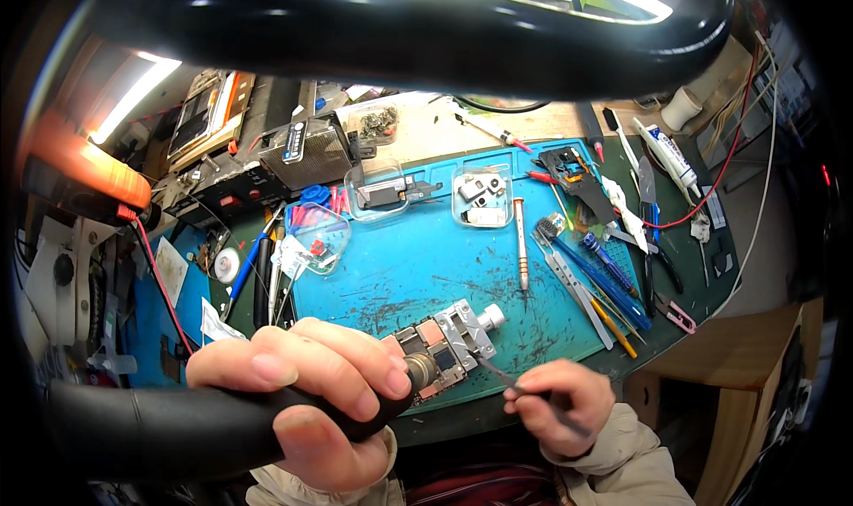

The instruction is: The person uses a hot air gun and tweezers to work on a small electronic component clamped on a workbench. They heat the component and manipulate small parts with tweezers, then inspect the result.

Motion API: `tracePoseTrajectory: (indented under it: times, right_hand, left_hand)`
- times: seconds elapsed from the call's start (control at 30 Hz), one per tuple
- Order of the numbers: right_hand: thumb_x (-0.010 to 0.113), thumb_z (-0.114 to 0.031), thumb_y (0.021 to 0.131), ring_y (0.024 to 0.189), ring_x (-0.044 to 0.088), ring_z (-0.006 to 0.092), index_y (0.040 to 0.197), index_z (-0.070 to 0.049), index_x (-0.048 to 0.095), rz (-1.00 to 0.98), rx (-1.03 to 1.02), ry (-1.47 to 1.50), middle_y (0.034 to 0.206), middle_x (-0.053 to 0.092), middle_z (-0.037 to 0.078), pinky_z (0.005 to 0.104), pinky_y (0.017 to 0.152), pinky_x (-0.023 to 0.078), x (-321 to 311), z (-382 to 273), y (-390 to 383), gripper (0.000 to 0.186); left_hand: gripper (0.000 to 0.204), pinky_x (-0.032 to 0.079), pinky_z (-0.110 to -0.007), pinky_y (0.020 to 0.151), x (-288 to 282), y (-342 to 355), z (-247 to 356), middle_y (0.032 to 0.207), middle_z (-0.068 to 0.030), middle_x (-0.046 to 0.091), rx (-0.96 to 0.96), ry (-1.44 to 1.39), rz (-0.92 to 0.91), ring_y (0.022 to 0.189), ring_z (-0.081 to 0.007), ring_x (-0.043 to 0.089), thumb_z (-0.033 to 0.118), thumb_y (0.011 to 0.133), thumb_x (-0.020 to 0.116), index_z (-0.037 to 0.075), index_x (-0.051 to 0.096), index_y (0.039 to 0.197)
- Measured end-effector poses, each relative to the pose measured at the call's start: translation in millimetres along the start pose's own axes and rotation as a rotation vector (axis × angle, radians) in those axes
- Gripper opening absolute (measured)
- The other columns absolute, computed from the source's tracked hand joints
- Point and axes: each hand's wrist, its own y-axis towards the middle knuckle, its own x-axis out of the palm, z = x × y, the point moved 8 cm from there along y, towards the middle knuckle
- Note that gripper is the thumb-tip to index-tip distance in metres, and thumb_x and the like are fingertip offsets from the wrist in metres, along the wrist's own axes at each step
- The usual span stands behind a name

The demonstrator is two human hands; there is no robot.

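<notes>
Head view: the left hand [336, 377] is closed around the black handle [178, 430] of a tool whose ribbed metal nozzle [423, 370] points at a circuit board [444, 358]; contact between the two cannot be determined. The board sits in a small metal clamp [460, 330] with a round knob, at the near edge of a scratched blue mat [382, 284] on the counter. The right hand [569, 404] grips a thin dark tool [504, 378] between thumb and fingers, its tip at the clamp's near side; contact there is likewise unclear. Beyond the clamp, a clear box [482, 224] holds small parts, with a screwdriver [522, 239] just beside it. Tweezers [573, 291] lie farther right.
</notes>
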Motion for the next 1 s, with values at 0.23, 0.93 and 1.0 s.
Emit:
tracePoseTrajectory:
  times: [0.23,0.93,1.0]
  right_hand:
    - [0.079,-0.009,0.093,0.078,0.070,0.0231,0.117,-0.002,0.076,-0.170,-0.201,-0.422,0.106,0.075,0.014,0.0310,0.069,0.056,-23,-24,49,0.025]
    - [0.093,-0.017,0.075,0.111,0.066,0.0317,0.112,-0.010,0.055,-0.710,-0.345,-0.460,0.126,0.072,0.011,0.0471,0.112,0.038,19,-2,88,0.053]
    - [0.093,-0.016,0.073,0.105,0.065,0.0317,0.110,-0.009,0.056,-0.584,-0.335,-0.469,0.122,0.072,0.013,0.0453,0.104,0.042,17,-6,79,0.053]
  left_hand:
    - [0.033,0.049,-0.028,0.048,-6,4,-2,0.071,-0.0024,0.049,-0.026,0.017,-0.064,0.053,-0.0152,0.053,0.036,0.111,0.051,0.006,0.041,0.120]
    - [0.027,0.052,-0.030,0.053,-12,18,11,0.070,-0.0042,0.053,0.003,-0.004,-0.043,0.056,-0.0159,0.057,0.024,0.109,0.053,0.002,0.042,0.120]
    - [0.027,0.052,-0.030,0.054,-13,19,12,0.070,-0.0040,0.053,-0.005,-0.015,-0.043,0.056,-0.0158,0.057,0.023,0.109,0.053,0.002,0.042,0.120]
